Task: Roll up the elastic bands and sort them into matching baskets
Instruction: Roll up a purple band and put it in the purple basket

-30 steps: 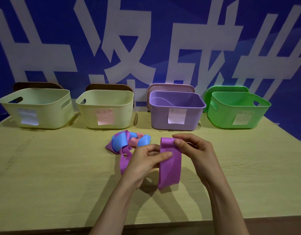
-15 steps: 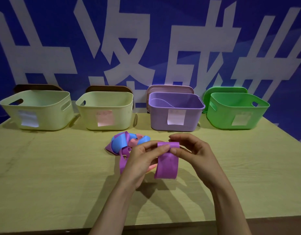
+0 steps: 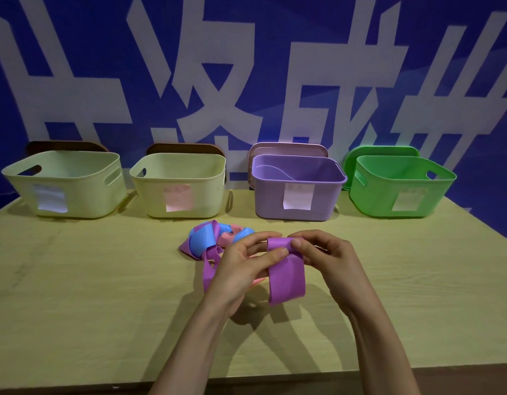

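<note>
While left hand (image 3: 240, 269) and right hand (image 3: 329, 258) both pinch the top fold of the purple elastic band (image 3: 286, 277) above the bench (image 3: 104, 280), its tail hangs loose. Keep edges aligned, turns tight; purple basket (image 3: 269, 201) sits behind.

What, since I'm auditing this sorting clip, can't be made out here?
Head view only.
Writing on the label of the purple basket: too small, blurred.
Floor of the green basket: hidden by its front wall.
Part of the band pile: covered by the left hand.
Top end of the purple band: partly under the thumb of the right hand.
</note>
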`<state>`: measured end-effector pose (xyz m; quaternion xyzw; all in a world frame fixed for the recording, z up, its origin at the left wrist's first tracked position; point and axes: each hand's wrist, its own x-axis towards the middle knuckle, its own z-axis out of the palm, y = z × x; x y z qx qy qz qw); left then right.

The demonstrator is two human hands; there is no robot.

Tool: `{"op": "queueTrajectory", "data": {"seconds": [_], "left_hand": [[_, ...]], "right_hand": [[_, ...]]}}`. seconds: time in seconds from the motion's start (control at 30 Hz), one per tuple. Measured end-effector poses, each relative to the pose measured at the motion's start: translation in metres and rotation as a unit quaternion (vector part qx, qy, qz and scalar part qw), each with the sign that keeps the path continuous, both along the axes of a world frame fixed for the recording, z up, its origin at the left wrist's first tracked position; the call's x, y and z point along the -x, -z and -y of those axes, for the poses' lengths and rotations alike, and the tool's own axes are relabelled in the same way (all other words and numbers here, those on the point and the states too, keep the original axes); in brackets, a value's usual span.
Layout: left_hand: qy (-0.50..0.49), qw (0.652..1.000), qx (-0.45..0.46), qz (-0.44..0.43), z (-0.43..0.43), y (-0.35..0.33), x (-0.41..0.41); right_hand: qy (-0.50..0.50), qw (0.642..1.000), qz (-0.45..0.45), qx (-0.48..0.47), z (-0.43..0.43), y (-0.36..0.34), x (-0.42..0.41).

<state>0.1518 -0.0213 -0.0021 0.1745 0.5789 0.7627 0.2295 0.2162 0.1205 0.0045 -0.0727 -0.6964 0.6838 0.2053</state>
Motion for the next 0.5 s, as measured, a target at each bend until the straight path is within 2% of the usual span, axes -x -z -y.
{"op": "queueTrajectory", "data": {"seconds": [0.17, 0.5], "left_hand": [[0.026, 0.999, 0.041, 0.015, 0.0011, 0.0039, -0.0020], [-0.004, 1.000, 0.014, 0.026, 0.0029, -0.0032, -0.0002]], "right_hand": [[0.012, 0.999, -0.017, 0.033, -0.0023, 0.0003, 0.0008], [-0.036, 0.998, -0.050, -0.006, -0.0031, -0.0011, -0.0010]]}}
